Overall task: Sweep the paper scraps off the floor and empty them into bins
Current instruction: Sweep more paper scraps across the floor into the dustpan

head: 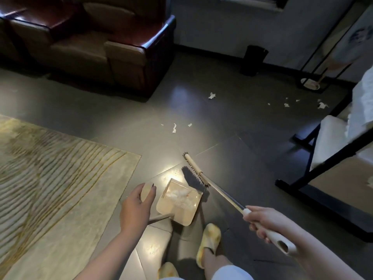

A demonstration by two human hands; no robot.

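Note:
My left hand (135, 207) grips the top of the handle of a beige dustpan (177, 207), which stands on the grey floor with white paper scraps inside. My right hand (262, 223) holds the cream grip of a broom, and its brush head (194, 171) sits at the pan's far lip. Loose paper scraps lie further off: a small cluster (174, 127) mid-floor, one scrap (211, 95) beyond it, and several scraps (286, 104) at the right. A black bin (254, 59) stands against the far wall.
A beige rug (50, 168) covers the floor on the left. A brown armchair (105, 43) stands at the back left. A black-framed chair with a white cushion (331, 150) is at the right. My feet in yellow slippers (209, 241) stand just behind the dustpan.

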